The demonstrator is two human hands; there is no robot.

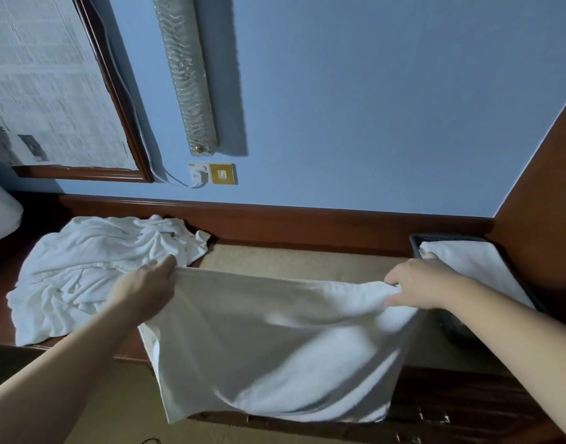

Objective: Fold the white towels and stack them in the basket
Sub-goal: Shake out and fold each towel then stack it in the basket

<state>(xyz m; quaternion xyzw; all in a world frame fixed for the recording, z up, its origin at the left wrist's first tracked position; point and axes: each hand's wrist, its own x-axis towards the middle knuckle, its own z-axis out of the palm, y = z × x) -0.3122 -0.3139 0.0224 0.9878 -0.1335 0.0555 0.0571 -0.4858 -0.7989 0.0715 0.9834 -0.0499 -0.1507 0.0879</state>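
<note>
A white towel (275,347) hangs stretched between my two hands above the desk's front edge, its lower part blurred. My left hand (147,283) grips its upper left corner. My right hand (419,283) pinches the upper right corner, bunching the cloth there. A heap of crumpled white towels (92,270) lies on the desk to the left, just behind my left hand. At the far right stands a dark basket (418,243) with a folded white towel (474,267) inside; my right forearm covers part of it.
The wooden desk (307,225) has a raised back rail against a blue wall. A wooden side panel (544,193) closes the right end beside the basket. A framed mirror (60,91), a wall lamp (188,75) and a socket with a white cable (211,174) hang above.
</note>
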